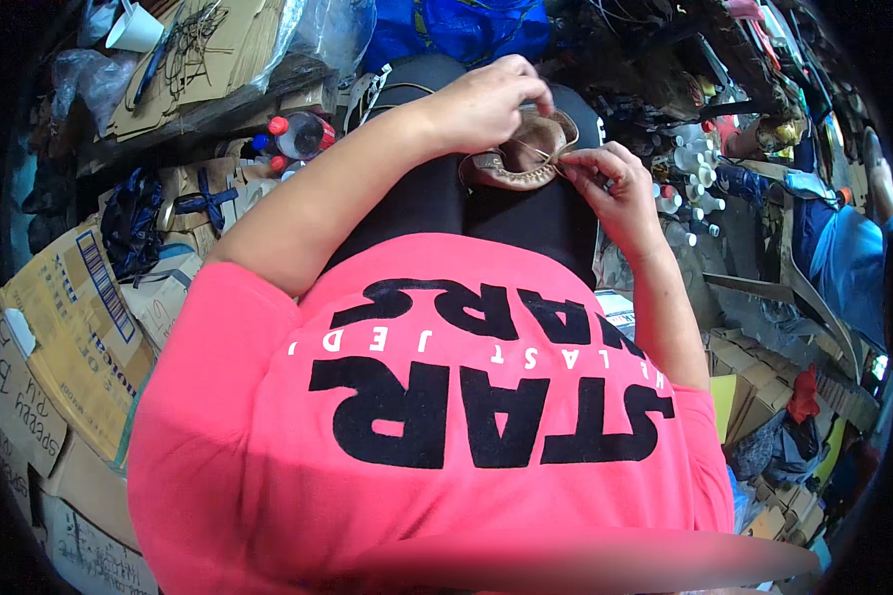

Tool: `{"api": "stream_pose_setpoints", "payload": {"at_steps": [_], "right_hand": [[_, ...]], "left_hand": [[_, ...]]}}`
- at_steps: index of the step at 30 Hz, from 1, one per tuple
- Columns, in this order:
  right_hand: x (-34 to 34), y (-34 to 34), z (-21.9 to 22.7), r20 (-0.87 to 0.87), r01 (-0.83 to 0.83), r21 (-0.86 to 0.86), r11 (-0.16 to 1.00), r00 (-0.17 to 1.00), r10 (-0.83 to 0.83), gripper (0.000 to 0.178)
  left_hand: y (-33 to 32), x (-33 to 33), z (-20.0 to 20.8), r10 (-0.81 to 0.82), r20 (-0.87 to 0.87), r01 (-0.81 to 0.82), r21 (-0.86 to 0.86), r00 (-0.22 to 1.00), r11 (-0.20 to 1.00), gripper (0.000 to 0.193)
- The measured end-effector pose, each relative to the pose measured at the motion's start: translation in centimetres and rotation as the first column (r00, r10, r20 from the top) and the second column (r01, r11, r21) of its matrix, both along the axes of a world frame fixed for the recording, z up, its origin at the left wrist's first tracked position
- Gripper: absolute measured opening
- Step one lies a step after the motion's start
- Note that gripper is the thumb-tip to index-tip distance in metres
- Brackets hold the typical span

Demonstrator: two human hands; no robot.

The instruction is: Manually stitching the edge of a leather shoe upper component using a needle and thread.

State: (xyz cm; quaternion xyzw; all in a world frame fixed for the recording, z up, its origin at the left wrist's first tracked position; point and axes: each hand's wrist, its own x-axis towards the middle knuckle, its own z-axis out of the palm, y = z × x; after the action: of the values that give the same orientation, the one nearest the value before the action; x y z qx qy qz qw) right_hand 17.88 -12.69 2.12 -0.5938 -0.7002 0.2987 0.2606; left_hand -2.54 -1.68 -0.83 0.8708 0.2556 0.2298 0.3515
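On my dark-clothed lap rests a tan shoe upper (514, 179), rounded and hollow, with a row of stitches along its near edge. My left hand (488, 102) is above its far left side, fingers curled in and closed; what they grip, if anything, is hidden. At the right edge of the piece, the thumb and fingers of my right hand (613, 186) pinch together on a thin light thread (556, 159). Part of that thread crosses the opening of the upper.
Several clear bottles (693, 174) are to the right of my lap. Red-capped bottles (303, 135) lie to the left, near flattened cardboard (74, 327). A white cup (135, 30) is at the far left, blue plastic sheeting (486, 28) beyond my knees. More cardboard (754, 382) lies at the right.
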Motion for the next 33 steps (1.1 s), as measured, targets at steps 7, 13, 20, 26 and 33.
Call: {"api": "stream_pose_setpoints", "payload": {"at_steps": [7, 13, 20, 26, 33], "right_hand": [[-1.0, -1.8, -0.6, 0.35, -0.102, 0.27, 0.957, 0.937, 0.001, 0.022], [-1.7, -3.0, -1.0, 0.382, -0.106, 0.303, 0.947, 0.924, -0.018, 0.03], [-0.6, -2.0, -0.5, 0.089, 0.003, 0.005, 1.0, 0.996, -0.003, 0.026], [0.9, -0.9, -0.2, -0.11, -0.018, -0.188, 0.982, 0.994, -0.003, 0.031], [1.3, -0.1, -0.1, -0.063, -0.035, -0.222, 0.974, 0.998, 0.021, 0.026]], "left_hand": [[-4.4, -3.2, 1.7, 0.095, 0.043, -0.096, 0.001, 0.994, 0.995, 0.033], [-4.5, -3.1, 1.2, 0.149, -0.12, -0.112, 0.27, 0.982, 0.956, 0.009], [-3.9, -2.1, 0.8, 0.153, 0.057, -0.157, 0.055, 0.986, 0.986, 0.011], [-3.3, -2.0, -0.8, 0.103, 0.07, -0.101, -0.026, 0.992, 0.994, 0.014], [-3.1, -1.8, -1.0, 0.077, 0.058, -0.078, 0.002, 0.995, 0.997, 0.015]]}}
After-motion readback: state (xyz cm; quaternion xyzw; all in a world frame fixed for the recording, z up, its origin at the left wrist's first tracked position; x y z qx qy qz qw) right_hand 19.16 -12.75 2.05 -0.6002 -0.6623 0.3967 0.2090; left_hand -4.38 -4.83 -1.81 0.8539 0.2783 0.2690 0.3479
